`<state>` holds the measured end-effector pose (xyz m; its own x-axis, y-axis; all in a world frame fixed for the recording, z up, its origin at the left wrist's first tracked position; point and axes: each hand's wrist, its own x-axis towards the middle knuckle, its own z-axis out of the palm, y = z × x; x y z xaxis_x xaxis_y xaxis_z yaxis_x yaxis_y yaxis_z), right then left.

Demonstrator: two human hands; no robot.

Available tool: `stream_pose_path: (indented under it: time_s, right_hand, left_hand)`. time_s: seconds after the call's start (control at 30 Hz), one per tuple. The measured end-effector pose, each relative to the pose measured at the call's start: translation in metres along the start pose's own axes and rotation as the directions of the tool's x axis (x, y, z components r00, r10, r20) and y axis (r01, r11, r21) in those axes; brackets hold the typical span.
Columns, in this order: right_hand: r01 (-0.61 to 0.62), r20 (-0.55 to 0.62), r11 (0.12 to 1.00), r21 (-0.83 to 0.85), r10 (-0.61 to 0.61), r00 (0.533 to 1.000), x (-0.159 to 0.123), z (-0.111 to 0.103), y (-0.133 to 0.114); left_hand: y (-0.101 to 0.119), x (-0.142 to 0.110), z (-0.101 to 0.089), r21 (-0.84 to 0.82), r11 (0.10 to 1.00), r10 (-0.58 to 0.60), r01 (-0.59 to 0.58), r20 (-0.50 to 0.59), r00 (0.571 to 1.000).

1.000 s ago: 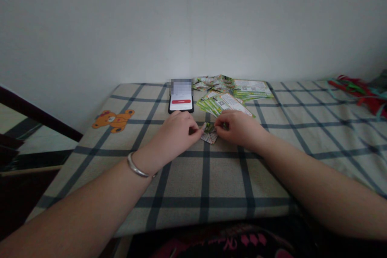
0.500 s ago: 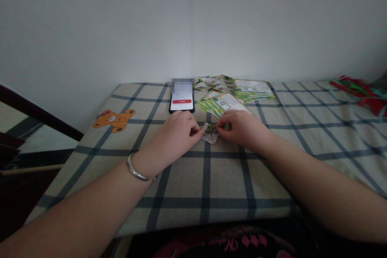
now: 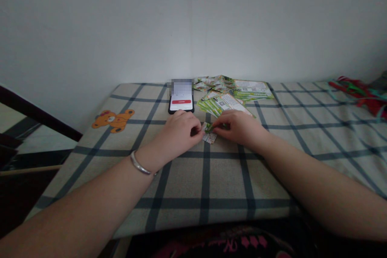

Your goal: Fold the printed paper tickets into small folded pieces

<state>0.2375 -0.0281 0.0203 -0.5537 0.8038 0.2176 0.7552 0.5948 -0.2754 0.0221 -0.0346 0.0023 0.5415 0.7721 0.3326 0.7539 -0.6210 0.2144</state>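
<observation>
A small folded piece of printed paper, white with green, is held between my two hands just above the checked tablecloth. My left hand, with a silver bangle on its wrist, pinches the paper's left edge between thumb and fingers. From the other side my right hand grips the upper right part with its fingertips. Behind the right hand lie fanned green-and-white printed leaflets. Several folded paper pieces are heaped beyond them. My fingers cover part of the paper, so its exact fold is unclear.
A phone with a lit screen lies beyond my left hand. More leaflets are stacked near the wall. An orange bear picture is at the left of the tablecloth. Red and green cords lie at far right.
My right hand has shifted slightly left, closer to the left hand, and the paper's upper right part has moved with its fingertips. My left hand stays nearly in place.
</observation>
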Motion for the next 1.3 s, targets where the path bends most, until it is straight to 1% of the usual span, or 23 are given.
stream_pose_path:
  time_s: [0.1,0.2,0.33,0.4,0.6,0.67,0.73,0.83,0.9,0.93,0.97,1.03,1.1,1.17,1.3]
  right_hand:
    - [0.078,0.015,0.996,-0.050,-0.077,0.997,-0.001,-0.001,0.001]
    - [0.116,0.008,0.989,-0.092,-0.116,0.993,-0.002,-0.002,-0.003]
    - [0.119,-0.051,0.988,-0.101,-0.125,0.991,-0.004,-0.003,-0.010]
    - [0.118,-0.073,0.989,-0.087,-0.125,0.990,-0.004,-0.001,-0.012]
    - [0.161,-0.037,0.986,-0.051,-0.163,0.986,-0.002,0.006,-0.011]
    - [0.175,-0.045,0.984,-0.045,-0.177,0.983,-0.001,0.007,-0.012]
    - [0.177,-0.088,0.984,-0.025,-0.178,0.980,-0.001,0.006,-0.012]
    - [0.128,-0.223,0.991,0.039,-0.117,0.968,-0.002,0.002,-0.010]
    - [0.076,-0.288,0.993,0.095,-0.046,0.957,-0.003,0.001,-0.007]
    - [0.050,-0.302,0.992,0.119,-0.012,0.953,-0.003,0.001,-0.006]
    - [0.023,-0.305,0.990,0.137,0.020,0.952,-0.003,0.001,-0.005]
    - [-0.012,-0.297,0.987,0.160,0.060,0.953,-0.002,0.003,-0.003]
    - [-0.023,-0.278,0.985,0.171,0.070,0.958,-0.001,0.004,-0.002]
    - [-0.031,-0.248,0.982,0.188,0.078,0.966,-0.001,0.005,-0.004]
    - [-0.080,-0.211,0.978,0.194,0.121,0.970,0.000,0.006,-0.008]
  left_hand:
    - [0.001,-0.002,-0.001,-0.007,1.000,0.022,-0.022,0.008,1.000]
    - [0.002,-0.002,-0.002,-0.024,1.000,0.000,0.000,0.008,1.000]
    - [0.004,-0.001,0.000,-0.022,0.998,-0.066,0.066,-0.012,0.998]
    - [0.005,-0.001,0.001,-0.025,0.997,-0.078,0.078,-0.026,0.997]
    - [0.006,-0.002,0.004,-0.021,0.995,-0.096,0.095,-0.040,0.995]
    - [0.006,-0.002,0.005,-0.019,0.994,-0.106,0.106,-0.038,0.994]
    - [0.005,-0.002,0.006,-0.047,0.991,-0.126,0.123,-0.073,0.989]
    - [0.003,-0.002,0.006,-0.206,0.972,-0.156,0.116,-0.190,0.969]
    - [0.004,-0.002,0.004,-0.299,0.952,-0.148,0.062,-0.273,0.951]
    - [0.005,-0.002,0.001,-0.311,0.950,-0.133,0.035,-0.299,0.945]
    - [0.006,-0.002,-0.001,-0.280,0.960,-0.092,-0.008,-0.344,0.934]
    - [0.008,-0.002,-0.006,-0.152,0.986,0.012,-0.066,-0.333,0.943]
    - [0.010,-0.002,-0.009,-0.069,0.994,0.065,-0.089,-0.288,0.955]
    - [0.009,-0.002,-0.008,-0.038,0.996,0.073,-0.086,-0.267,0.961]
    - [0.004,-0.002,-0.004,-0.050,0.994,0.077,-0.097,-0.308,0.948]
